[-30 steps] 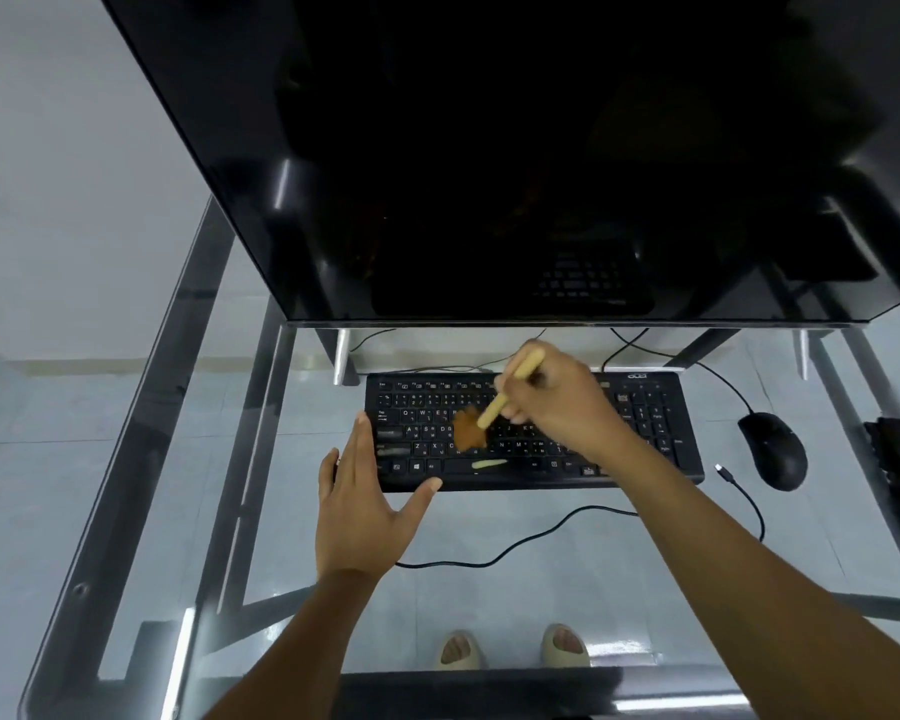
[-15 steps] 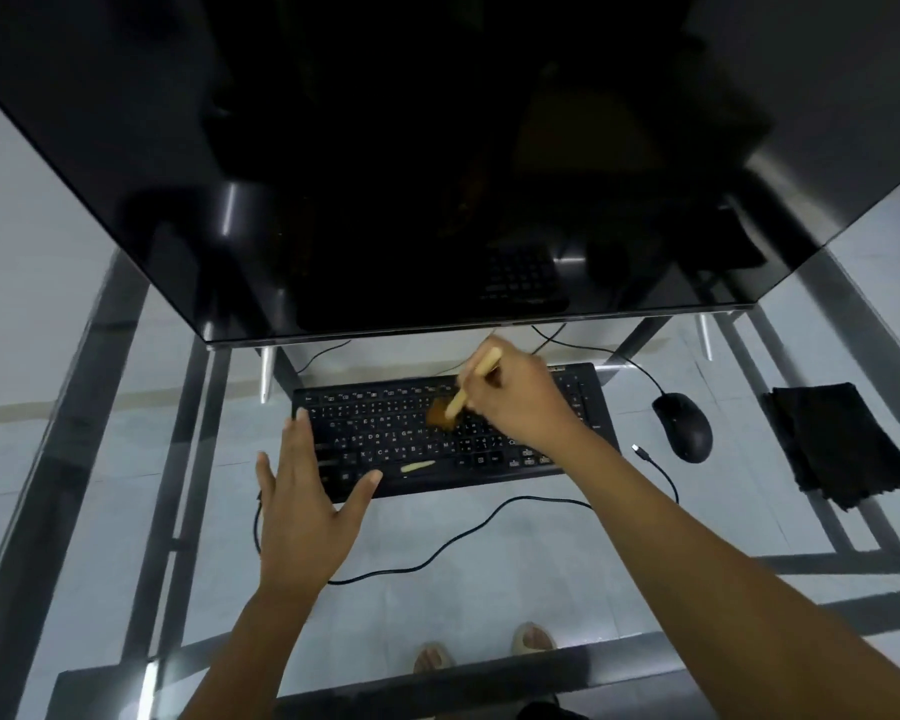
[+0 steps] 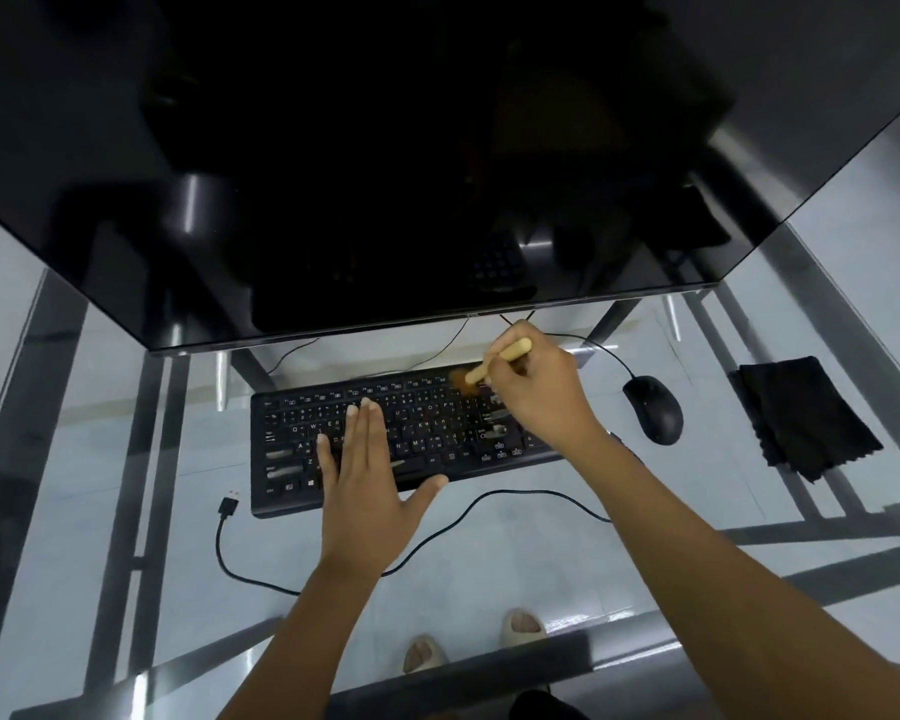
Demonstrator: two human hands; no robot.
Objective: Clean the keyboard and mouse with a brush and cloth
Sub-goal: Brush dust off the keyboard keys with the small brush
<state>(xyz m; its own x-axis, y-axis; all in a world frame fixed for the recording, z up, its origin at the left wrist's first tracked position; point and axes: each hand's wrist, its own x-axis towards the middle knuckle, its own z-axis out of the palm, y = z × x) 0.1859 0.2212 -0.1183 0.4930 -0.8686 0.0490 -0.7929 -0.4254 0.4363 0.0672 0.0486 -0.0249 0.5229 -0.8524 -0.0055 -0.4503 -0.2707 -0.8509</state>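
on the glass desk [image 3: 515, 553], under the dark monitor [image 3: 385, 148], lies the black keyboard [image 3: 437, 433]. left hand [image 3: 365, 491] flat on its left-centre keys, fingers straight and together, thumb spread out to the right. right hand [image 3: 536, 392] curled round a wooden-handled brush [image 3: 494, 362]; bristles blurred, touching the top key row right of centre. black mouse [image 3: 653, 407] just right of the keyboard, untouched. folded black cloth [image 3: 801, 415] further right, apart from the mouse. loose usb cable [image 3: 230, 543] loops in front of the keyboard.
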